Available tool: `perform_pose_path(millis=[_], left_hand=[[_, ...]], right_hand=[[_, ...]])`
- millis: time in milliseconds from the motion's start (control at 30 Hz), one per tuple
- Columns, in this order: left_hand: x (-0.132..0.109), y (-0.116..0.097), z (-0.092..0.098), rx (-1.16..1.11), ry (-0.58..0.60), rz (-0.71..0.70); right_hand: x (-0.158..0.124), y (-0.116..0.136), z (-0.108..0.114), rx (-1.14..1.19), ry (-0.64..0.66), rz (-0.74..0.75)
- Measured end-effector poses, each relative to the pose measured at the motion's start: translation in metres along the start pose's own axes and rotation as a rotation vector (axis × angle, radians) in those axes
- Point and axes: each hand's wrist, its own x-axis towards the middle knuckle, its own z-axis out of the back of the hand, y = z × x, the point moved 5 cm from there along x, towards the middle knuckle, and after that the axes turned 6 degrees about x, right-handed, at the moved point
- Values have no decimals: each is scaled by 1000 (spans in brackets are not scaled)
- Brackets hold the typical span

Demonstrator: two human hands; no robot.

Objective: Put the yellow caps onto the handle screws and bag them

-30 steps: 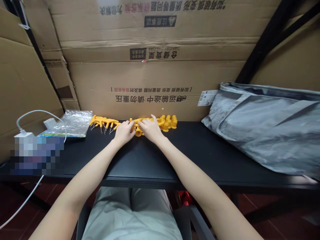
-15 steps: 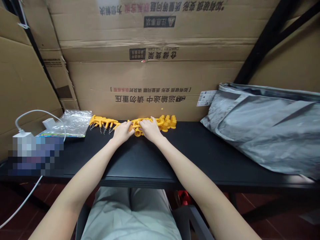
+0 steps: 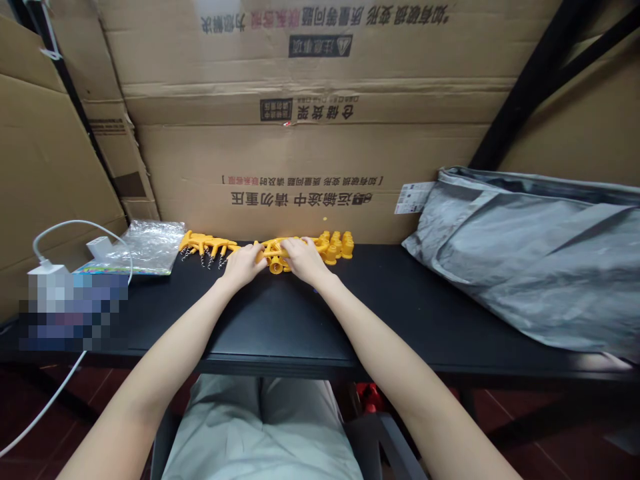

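Note:
At the back of the black table, my left hand [image 3: 245, 263] is closed, its fingertips pinching a yellow plastic piece [image 3: 273, 253] from the left. My right hand [image 3: 307, 260] bends over the right part of the same cluster, fingers curled onto a yellow piece; its exact shape is hidden by the hand. Just below, between both hands, a round hollow yellow part [image 3: 275, 265] faces me. Left of my left hand lie several yellow corkscrews [image 3: 209, 244] with metal spirals hanging toward me. Several yellow cup-like bases [image 3: 341, 245] stand upright right of my right hand.
A tall cardboard sheet [image 3: 300, 153] walls off the table's back. A grey fabric bag [image 3: 530, 260] fills the right side. On the left are a clear plastic bag [image 3: 150, 247], a white charger [image 3: 47, 283] with a cable, and a blurred-out item [image 3: 80, 320].
My right hand has shifted slightly right, and its raised finger has come down. The left hand stays nearly in place. The corkscrews and the bases look the same.

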Motion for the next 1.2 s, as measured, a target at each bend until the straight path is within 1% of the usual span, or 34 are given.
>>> perform_pose_path(millis=[200, 400, 533, 733, 867, 1033, 1200], left_hand=[[-1, 4, -1, 5, 17, 8], [-1, 0, -1, -6, 20, 6], [-2, -2, -1, -24, 24, -2], [-2, 2, -2, -41, 31, 0], [-1, 4, -4, -44, 38, 10], [-1, 1, -3, -44, 75, 11], [-1, 0, -3, -36, 114, 15]], right_hand=[[-5, 0, -2, 62, 46, 32], [-3, 0, 3, 30, 32, 5], [-2, -3, 1, 30, 43, -23], [-6, -3, -3, 63, 56, 22], [-5, -2, -3, 33, 44, 37], [-3, -3, -5, -9, 27, 15], [-3, -5, -9, -18, 65, -5]])
